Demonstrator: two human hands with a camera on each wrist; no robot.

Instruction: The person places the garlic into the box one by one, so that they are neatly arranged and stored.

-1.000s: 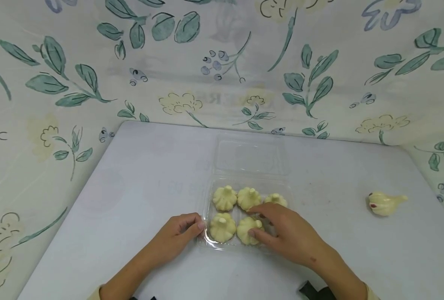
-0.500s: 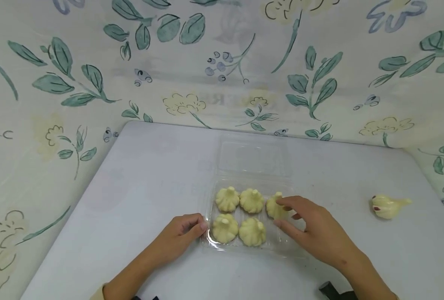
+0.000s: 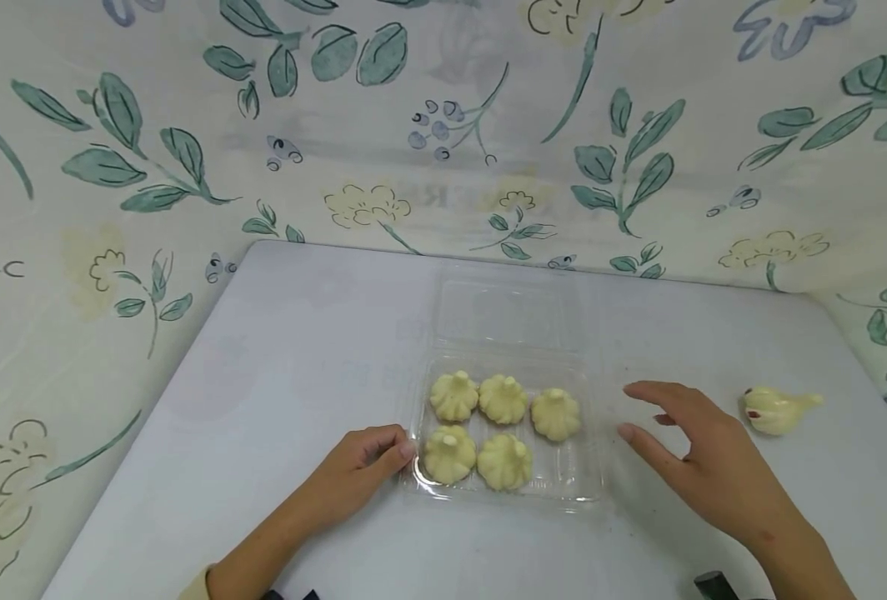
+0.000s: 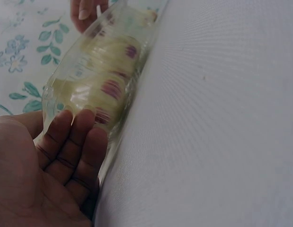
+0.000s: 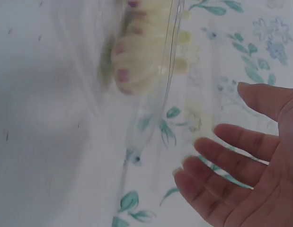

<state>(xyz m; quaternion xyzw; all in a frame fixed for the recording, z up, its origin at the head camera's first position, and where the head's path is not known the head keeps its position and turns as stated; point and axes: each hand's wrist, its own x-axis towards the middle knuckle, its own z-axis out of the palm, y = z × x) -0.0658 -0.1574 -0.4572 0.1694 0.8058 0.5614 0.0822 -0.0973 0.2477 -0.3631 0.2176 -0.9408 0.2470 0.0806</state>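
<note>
Several pale yellow garlic bulbs with purple patches, such as one at the front left (image 3: 449, 455), sit stem up in a clear plastic clamshell box (image 3: 563, 502). My left hand (image 3: 361, 467) pinches the box's left edge; in the left wrist view its fingers (image 4: 92, 137) lie against the outer wall. My right hand (image 3: 702, 458) is right of the box with fingers spread, holding nothing. Beyond it, one garlic bulb (image 3: 774, 410) lies on its side on the table. The front right part of the box holds no bulb.
The box's see-through lid (image 3: 503, 312) lies folded back on the white table (image 3: 323, 333). A floral cloth (image 3: 383, 150) rises behind the table and runs down both sides. A dark object (image 3: 716, 585) shows by the right wrist.
My right hand has drawn away from the bulbs toward the right, near the lone bulb. The back right bulb now sits slightly forward of its row. My left hand stays at the box's edge.
</note>
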